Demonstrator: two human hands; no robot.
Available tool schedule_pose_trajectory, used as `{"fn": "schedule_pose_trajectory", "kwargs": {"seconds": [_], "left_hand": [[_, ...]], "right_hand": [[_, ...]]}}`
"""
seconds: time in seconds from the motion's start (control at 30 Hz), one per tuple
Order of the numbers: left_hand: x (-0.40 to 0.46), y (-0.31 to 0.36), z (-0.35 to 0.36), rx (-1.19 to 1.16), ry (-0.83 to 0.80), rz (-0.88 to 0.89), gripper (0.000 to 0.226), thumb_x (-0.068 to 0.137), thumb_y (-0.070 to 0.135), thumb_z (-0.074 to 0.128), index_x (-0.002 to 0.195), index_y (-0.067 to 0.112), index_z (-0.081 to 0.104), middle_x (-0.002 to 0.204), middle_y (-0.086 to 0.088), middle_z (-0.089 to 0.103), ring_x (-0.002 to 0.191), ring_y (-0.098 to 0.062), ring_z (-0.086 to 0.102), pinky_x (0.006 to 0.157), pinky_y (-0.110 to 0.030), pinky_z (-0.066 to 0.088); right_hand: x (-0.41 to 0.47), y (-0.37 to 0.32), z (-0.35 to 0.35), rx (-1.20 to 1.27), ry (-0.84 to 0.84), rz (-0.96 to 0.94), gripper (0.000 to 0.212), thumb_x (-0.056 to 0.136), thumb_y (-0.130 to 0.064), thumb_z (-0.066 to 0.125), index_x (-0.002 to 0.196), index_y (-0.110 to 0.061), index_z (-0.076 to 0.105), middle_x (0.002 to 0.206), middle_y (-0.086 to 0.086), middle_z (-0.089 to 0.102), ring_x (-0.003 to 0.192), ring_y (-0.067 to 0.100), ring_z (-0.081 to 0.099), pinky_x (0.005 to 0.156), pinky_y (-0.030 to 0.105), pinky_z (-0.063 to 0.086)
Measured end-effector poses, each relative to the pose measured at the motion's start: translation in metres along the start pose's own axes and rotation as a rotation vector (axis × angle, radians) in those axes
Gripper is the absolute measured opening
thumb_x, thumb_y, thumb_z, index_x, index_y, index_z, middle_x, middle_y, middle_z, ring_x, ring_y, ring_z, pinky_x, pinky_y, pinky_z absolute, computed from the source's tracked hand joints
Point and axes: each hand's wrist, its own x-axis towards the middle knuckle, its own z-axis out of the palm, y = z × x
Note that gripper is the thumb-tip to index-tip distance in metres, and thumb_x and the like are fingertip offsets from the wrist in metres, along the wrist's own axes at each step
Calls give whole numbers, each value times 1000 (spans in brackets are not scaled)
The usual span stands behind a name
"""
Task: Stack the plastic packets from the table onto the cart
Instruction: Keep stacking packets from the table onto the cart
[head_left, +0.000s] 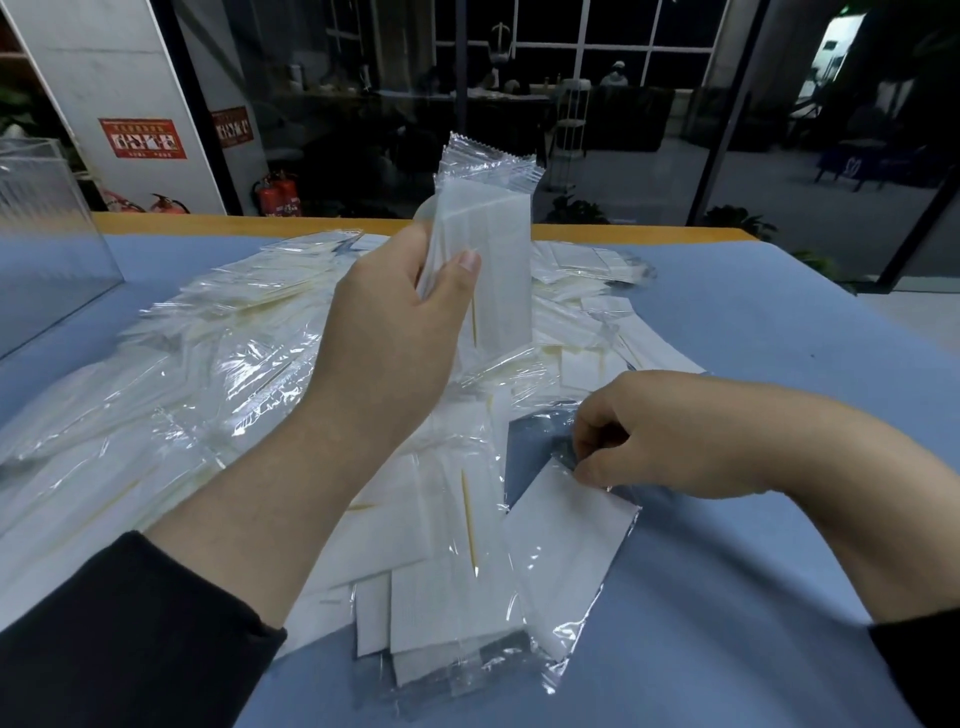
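A wide heap of clear plastic packets (249, 332), each with a white napkin and a toothpick inside, covers the blue table (779, 597). My left hand (395, 332) grips a small upright bundle of packets (488, 244) above the heap, thumb across its front. My right hand (654, 436) is lower and to the right, its fingertips pinching the top edge of one flat packet (566, 551) that lies on the table. No cart shows in this view.
A clear acrylic box (47, 239) stands at the table's left. The table's wooden far edge (623, 234) runs in front of a dark glass wall. Red fire extinguishers (278, 197) stand on the floor beyond.
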Motion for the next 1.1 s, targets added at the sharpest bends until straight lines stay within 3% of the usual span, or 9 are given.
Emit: {"fn": "schedule_pose_trajectory", "kwargs": {"seconds": [0.13,0.27,0.4,0.6,0.77,0.87,0.93,1.0,1.1], "left_hand": [[0,1,-1,-12,-16,-32,16,104,29,57,92,31,67,68,27,64,66,8,60,55,-7,42],[-1,3,1,-12,-56,-64,19,104,31,55,98,22,70,87,4,73,82,-15,67,71,-35,54],[-6,4,7,7,-151,-106,29,105,35,50,103,12,68,95,-12,72,89,-30,66,83,-50,53],[-1,2,2,34,-56,-67,30,106,34,49,93,12,65,68,3,59,61,-7,50,58,-25,42],[-11,12,11,-61,-255,-36,28,104,41,51,86,26,67,68,-4,59,61,-13,51,64,-34,44],[-16,11,19,-12,-308,-13,24,99,36,63,100,12,65,70,-6,54,66,-18,51,70,-40,46],[-13,6,19,42,-259,-9,23,98,30,65,99,7,61,65,-1,46,62,-16,43,65,-37,42],[-6,6,10,8,-147,2,15,100,24,62,103,9,64,74,-9,62,67,-27,55,66,-38,52],[7,12,-22,4,114,103,11,103,22,58,107,17,66,87,-3,72,79,-16,67,73,-36,59]], "right_hand": [[0,17,-20,141,365,-11,12,89,-32,68,77,-29,68,69,-12,69,64,14,63,63,35,54],[2,24,-22,476,747,-236,17,90,-17,69,83,-32,67,80,-6,68,70,21,60,68,37,51],[11,7,-4,585,795,-398,29,93,-11,66,88,-40,64,83,-13,60,63,8,52,61,12,41],[7,3,-5,529,948,-476,32,99,-11,62,96,-43,58,95,-21,61,89,7,56,73,15,46],[12,-7,0,671,1155,-443,29,97,-11,65,90,-38,57,85,-25,62,77,3,55,71,16,45],[16,-14,7,670,1214,-434,23,95,-12,66,90,-33,58,87,-14,64,79,11,58,74,23,49],[17,-16,11,644,1233,-444,16,96,-16,66,99,-30,60,93,-17,62,86,12,58,79,27,49],[17,-15,13,599,1281,-435,19,98,-21,64,112,-30,55,109,-17,60,97,11,59,85,30,49],[16,-9,16,530,1169,-463,21,98,-29,64,115,-36,53,115,-13,61,102,11,60,89,36,51]]}}
